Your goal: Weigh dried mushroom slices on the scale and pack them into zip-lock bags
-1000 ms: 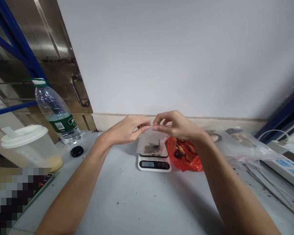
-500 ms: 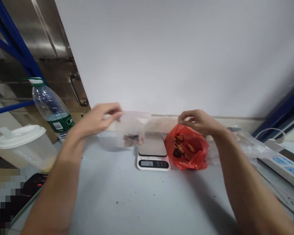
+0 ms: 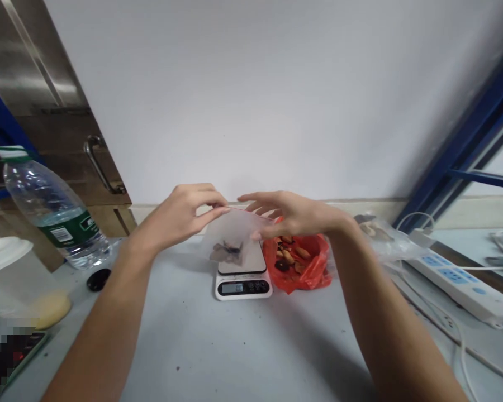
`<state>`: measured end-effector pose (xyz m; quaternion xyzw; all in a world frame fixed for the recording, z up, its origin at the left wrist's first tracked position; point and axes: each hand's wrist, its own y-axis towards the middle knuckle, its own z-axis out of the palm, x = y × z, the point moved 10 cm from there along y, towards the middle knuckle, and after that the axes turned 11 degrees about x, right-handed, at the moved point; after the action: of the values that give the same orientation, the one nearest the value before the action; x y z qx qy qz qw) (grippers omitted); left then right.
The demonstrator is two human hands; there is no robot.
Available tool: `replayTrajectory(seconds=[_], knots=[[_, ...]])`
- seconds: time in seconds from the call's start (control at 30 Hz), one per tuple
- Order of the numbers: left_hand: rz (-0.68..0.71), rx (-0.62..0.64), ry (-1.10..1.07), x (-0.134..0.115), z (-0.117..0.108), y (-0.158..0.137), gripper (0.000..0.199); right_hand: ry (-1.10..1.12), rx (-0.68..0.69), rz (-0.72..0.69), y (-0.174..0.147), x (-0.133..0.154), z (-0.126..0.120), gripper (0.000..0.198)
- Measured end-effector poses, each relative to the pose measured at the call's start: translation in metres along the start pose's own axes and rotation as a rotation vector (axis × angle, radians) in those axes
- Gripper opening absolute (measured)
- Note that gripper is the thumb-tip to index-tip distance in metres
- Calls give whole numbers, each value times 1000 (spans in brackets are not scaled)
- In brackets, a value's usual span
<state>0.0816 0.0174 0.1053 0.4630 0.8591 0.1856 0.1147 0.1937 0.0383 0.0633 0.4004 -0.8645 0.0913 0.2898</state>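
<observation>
Here's the left hand [image 3: 188,216], thumb and fingers pinching the frosted bag [image 3: 235,228] by its top edge. It's already loaded: greyish-brown flakes [image 3: 228,253] slumped low; sealed or not, I can't tell. It hangs by the left of the scale [image 3: 256,287], display [image 3: 232,288] seemingly zero. Right hand [image 3: 291,215], thumb and fingers wide, beside it. Then the red bag [image 3: 321,271], brown pieces [image 3: 288,257] left inside.

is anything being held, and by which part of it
The left hand pinches a plastic bag by its top left corner. The right hand is open at the bag's other side, with no grip to be seen.
</observation>
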Motion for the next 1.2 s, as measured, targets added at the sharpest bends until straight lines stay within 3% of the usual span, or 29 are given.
replayTrajectory(seconds=[0.1, 0.17, 0.23, 0.3, 0.4, 0.5, 0.57, 0.67, 0.77, 0.9, 1.0, 1.1, 1.2], knots=[[94, -47, -21, -21, 6, 22, 32, -96, 90, 61, 5, -7, 10, 32], [136, -145, -19, -34, 2, 34, 28, -81, 90, 62, -1, -16, 6, 21], [148, -256, -19, -45, -5, 41, 22, -52, 14, 34, -17, -24, -10, 22], [137, -305, -44, -52, -7, 47, 18, -87, -158, 46, -45, -35, -40, 26], [146, -172, -138, -56, 15, 61, 18, -276, -528, 176, -106, -53, -90, 36], [160, 84, -218, -58, 57, 74, 24, -579, -738, 296, -158, -66, -101, 49], [155, 240, -257, -59, 87, 79, 26, -733, -638, 364, -171, -88, -80, 61], [157, 381, -290, -62, 121, 81, 27, -735, -320, 515, -178, -141, -31, 55], [146, 435, -299, -65, 141, 80, 27, -648, -227, 616, -188, -164, -10, 65], [111, 399, -333, -65, 145, 76, 24, -565, -284, 594, -179, -143, -20, 76], [43, 293, -341, -57, 135, 64, 25, -535, -395, 458, -158, -109, -29, 59], [-52, 198, -317, -40, 125, 41, 30, -419, -384, 274, -126, -77, -16, 35], [-158, 149, -279, -21, 120, 12, 34, -308, -282, 179, -94, -58, 11, 28]])
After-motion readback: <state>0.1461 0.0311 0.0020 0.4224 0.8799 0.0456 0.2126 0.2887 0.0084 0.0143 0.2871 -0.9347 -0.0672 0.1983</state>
